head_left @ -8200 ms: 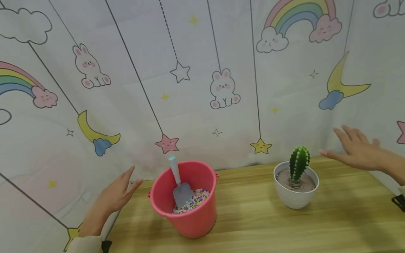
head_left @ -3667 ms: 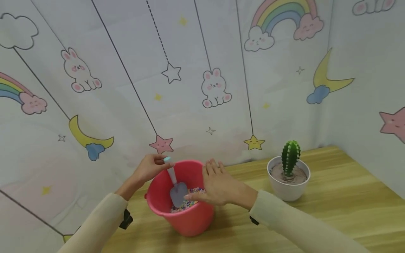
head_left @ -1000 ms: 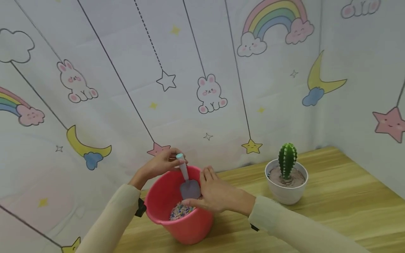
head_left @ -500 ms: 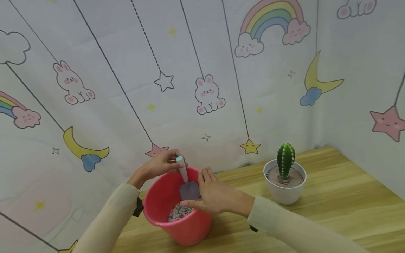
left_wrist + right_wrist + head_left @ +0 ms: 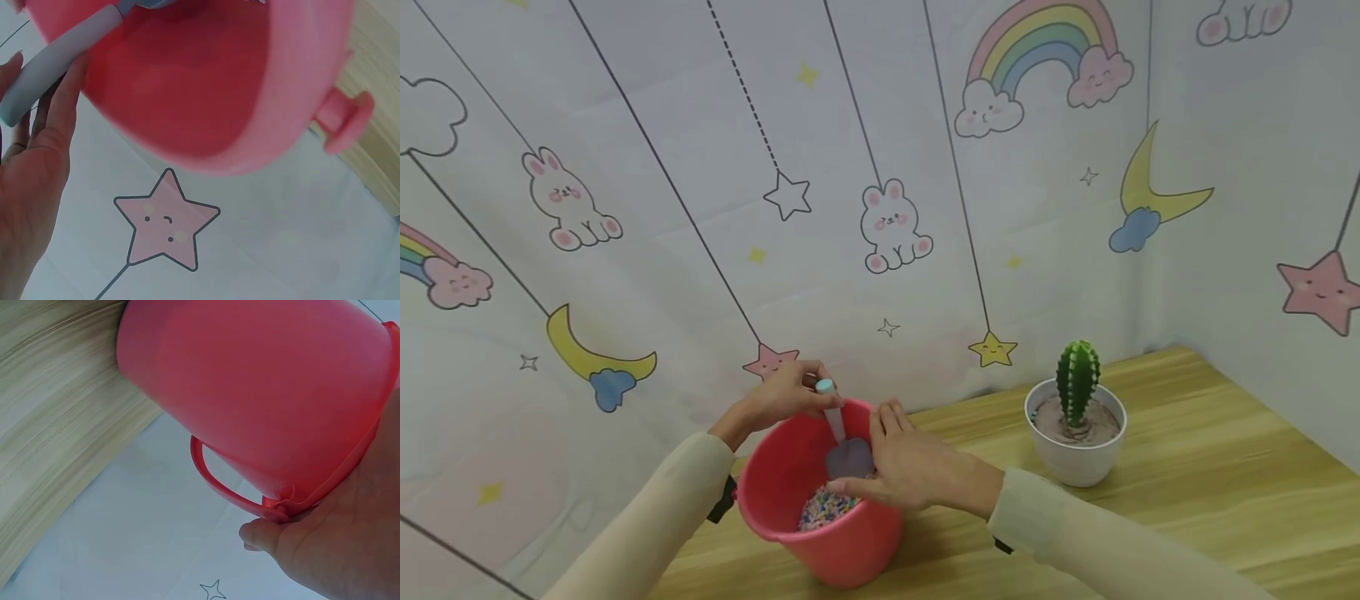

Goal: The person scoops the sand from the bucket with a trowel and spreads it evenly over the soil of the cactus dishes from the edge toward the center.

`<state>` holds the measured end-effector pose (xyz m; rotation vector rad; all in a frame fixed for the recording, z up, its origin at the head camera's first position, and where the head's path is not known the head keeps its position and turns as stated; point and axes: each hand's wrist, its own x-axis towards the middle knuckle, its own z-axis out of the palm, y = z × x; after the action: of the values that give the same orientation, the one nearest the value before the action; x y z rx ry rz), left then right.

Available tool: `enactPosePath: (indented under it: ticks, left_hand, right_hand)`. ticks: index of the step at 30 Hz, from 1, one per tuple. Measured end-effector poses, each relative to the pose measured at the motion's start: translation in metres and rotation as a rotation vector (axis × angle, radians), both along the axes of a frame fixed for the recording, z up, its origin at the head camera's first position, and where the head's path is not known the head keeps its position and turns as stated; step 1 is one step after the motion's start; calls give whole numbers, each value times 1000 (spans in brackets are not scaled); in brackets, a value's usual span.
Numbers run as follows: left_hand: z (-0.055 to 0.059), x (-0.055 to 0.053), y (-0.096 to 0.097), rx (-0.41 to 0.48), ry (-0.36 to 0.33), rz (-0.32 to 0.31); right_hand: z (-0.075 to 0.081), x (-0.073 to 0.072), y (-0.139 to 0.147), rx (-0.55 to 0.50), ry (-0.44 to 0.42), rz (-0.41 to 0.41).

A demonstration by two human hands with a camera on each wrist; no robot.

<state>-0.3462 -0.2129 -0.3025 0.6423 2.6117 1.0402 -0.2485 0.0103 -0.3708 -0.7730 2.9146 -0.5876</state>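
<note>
A pink bucket (image 5: pixel 842 554) stands on the table, part filled with small multicoloured beads (image 5: pixel 824 510). Inside it leans a toy shovel (image 5: pixel 848 458) with a grey blade and a white handle tipped in light blue. My left hand (image 5: pixel 782 396) holds that handle above the back rim; the left wrist view shows the shovel handle (image 5: pixel 65 53) between thumb and fingers. Across the right rim lies my right hand (image 5: pixel 917 467), fingers extended and thumb spread over the bucket's mouth. In the right wrist view, the fingertips reach past the looped pink bucket handle (image 5: pixel 225 487).
A green cactus (image 5: pixel 1078 383) stands in a white pot (image 5: pixel 1075 462) on the wooden table (image 5: pixel 1210 467), right of the bucket. Behind hangs a pale cloth (image 5: pixel 722 275) printed with rabbits, stars, moons and rainbows.
Earlier, both hands were apart from the bucket; the left has since taken hold of the shovel, the right come onto the rim. Over the last second the shovel has sunk slightly.
</note>
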Motion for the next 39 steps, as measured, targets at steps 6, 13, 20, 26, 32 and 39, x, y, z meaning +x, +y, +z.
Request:
enactPosePath:
  ticks: [6,13,20,26,32,39]
  left_hand:
    - [1,8,8,-22,12,78]
    - [0,13,18,13,2,168]
    - [-3,15,16,-89,47,167]
    - [-7,15,18,-147,69,152]
    - [-6,13,25,-157,84,162]
    - [-7,16,27,-165,38,125]
  right_hand:
    - [-2,-1,0,-1,13,12]
    - [-1,-2,0,-6,14,11]
    - [-2,-1,0,-17,21,8]
    - [-3,-1,2,-25,24,23]
    - [-2,-2,6,-28,38,13]
    - [-4,-3,1,-27,18,24]
